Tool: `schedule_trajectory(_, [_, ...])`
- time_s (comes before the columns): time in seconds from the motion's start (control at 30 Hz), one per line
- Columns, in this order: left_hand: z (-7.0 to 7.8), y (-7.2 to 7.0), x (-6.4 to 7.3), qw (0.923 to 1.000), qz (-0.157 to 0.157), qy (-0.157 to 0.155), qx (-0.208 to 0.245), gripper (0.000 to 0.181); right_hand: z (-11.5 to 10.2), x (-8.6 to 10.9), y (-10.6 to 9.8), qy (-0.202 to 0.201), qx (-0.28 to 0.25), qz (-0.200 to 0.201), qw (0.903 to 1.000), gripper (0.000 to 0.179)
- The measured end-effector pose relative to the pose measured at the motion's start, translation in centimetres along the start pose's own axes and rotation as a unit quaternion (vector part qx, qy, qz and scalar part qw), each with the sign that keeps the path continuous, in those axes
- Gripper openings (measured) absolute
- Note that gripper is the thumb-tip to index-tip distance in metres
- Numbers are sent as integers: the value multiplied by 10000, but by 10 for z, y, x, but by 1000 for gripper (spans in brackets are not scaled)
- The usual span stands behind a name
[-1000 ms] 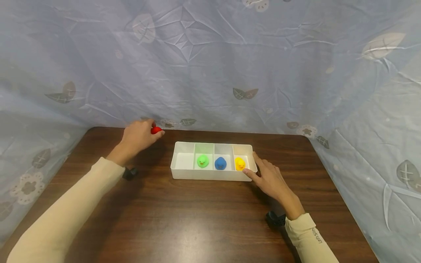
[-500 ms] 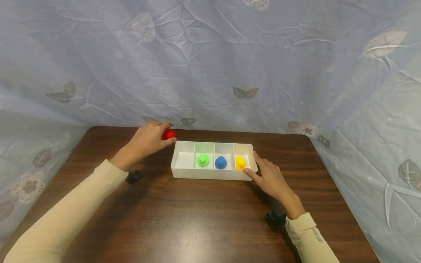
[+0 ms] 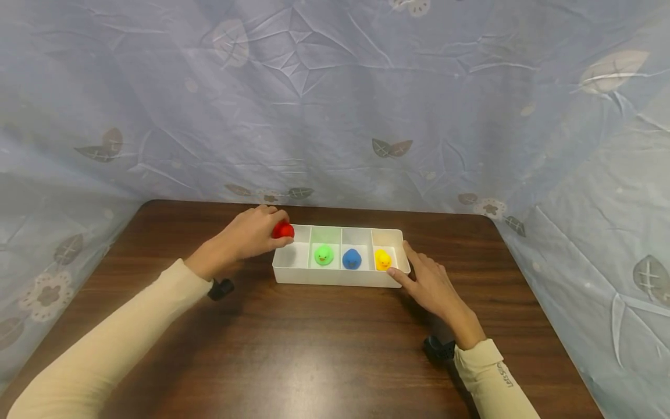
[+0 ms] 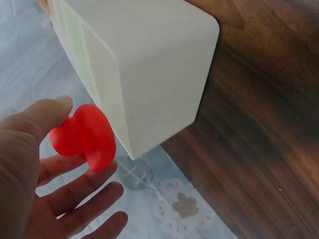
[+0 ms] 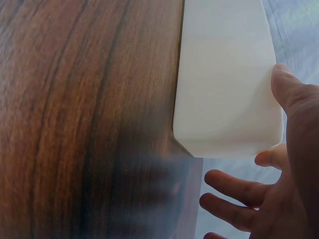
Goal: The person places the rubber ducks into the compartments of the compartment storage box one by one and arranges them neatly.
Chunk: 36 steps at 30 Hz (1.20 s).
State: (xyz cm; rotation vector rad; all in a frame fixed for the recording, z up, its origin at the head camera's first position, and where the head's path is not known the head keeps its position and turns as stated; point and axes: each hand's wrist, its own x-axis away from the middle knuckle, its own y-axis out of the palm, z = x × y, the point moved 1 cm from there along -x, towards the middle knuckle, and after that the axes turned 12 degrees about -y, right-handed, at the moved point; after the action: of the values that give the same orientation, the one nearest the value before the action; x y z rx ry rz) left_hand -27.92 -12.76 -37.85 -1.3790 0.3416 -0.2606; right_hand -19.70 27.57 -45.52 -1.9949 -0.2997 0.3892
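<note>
My left hand point(image 3: 251, 235) pinches a red rubber duck point(image 3: 283, 230) between thumb and fingers. It hangs over the left end of a white divided box point(image 3: 335, 277), at the leftmost compartment. In the left wrist view, the red duck point(image 4: 92, 137) shows a rounded head and body beside the box's end wall point(image 4: 159, 74). My right hand point(image 3: 431, 288) rests at the box's right end, thumb on the front rim. In the right wrist view, thumb and index finger touch the box point(image 5: 229, 84) while the other fingers extend loosely.
Separate compartments hold a green duck point(image 3: 323, 255), a blue duck point(image 3: 352, 259) and a yellow duck point(image 3: 383, 260). The box stands on a dark wooden table point(image 3: 293, 349). A patterned grey-blue curtain point(image 3: 335, 116) hangs behind the table's far edge.
My left hand has carried the red duck rightward and nearer, from beyond the box's left end to over its leftmost compartment. The right hand and box have stayed still.
</note>
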Motion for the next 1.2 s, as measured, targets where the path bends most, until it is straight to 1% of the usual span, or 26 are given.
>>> schedule_trajectory(0.27, [12, 7, 2, 9988, -284, 395, -77, 44, 1, -2, -1, -47, 10, 41, 10000, 89])
schedule_trajectory(0.5, [18, 11, 4, 9969, -534, 579, 29, 40, 1, -1, 0, 31, -8, -9, 10000, 89])
schedule_trajectory(0.63, [19, 12, 4, 9958, -580, 710, 8, 38, 1, -1, 0, 34, -31, -12, 10000, 89])
schedule_trajectory(0.87, [19, 15, 3, 9954, -565, 777, -50, 36, 2, 0, 0, -28, -9, 31, 10000, 89])
schedule_trajectory(1.07, [18, 17, 3, 9951, -651, 745, -45, 33, 1, 0, 1, -42, 2, 62, 10000, 88])
schedule_trajectory(1.2, [17, 20, 2, 9948, -717, 726, -46, 39, 1, 1, 1, -52, -5, 90, 9999, 87])
